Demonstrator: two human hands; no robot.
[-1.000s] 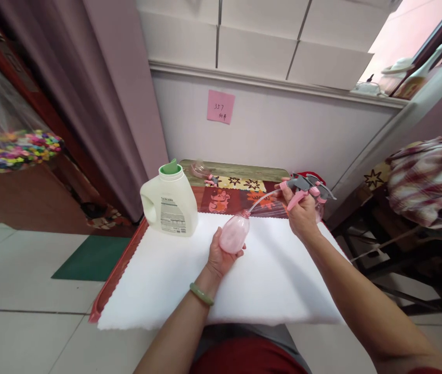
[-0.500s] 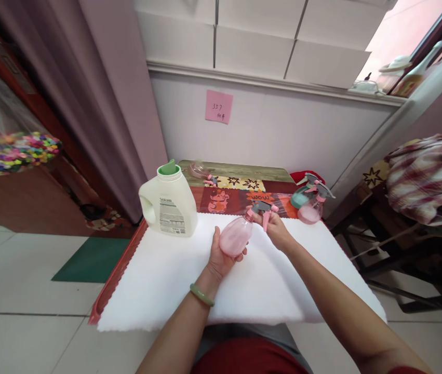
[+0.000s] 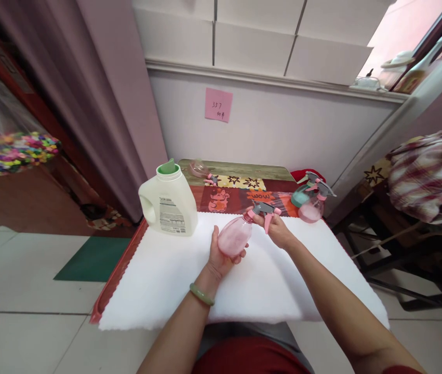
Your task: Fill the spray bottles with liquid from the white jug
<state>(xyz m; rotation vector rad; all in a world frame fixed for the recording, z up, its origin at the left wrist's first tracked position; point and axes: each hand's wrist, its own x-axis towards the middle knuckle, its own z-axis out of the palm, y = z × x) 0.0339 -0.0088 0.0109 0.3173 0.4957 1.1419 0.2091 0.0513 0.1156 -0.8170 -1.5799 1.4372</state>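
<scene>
Holds the pink bottle (image 3: 233, 238) over the white mat (image 3: 166, 280) in the left hand (image 3: 219, 259), fingers curled round it. Pinches the spray top (image 3: 263, 209) with the right hand (image 3: 279, 231). Looks on, maybe not tight.

A pink note (image 3: 218, 104) hangs on the white wall (image 3: 283, 124); purple curtain (image 3: 99, 78) left of it, bright window (image 3: 411, 26) right, wooden table (image 3: 244, 169) below.

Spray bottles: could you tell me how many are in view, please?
4: a pink plastic spray bottle, held; a teal one and a second pink one far right; a pale one lying far back.
</scene>
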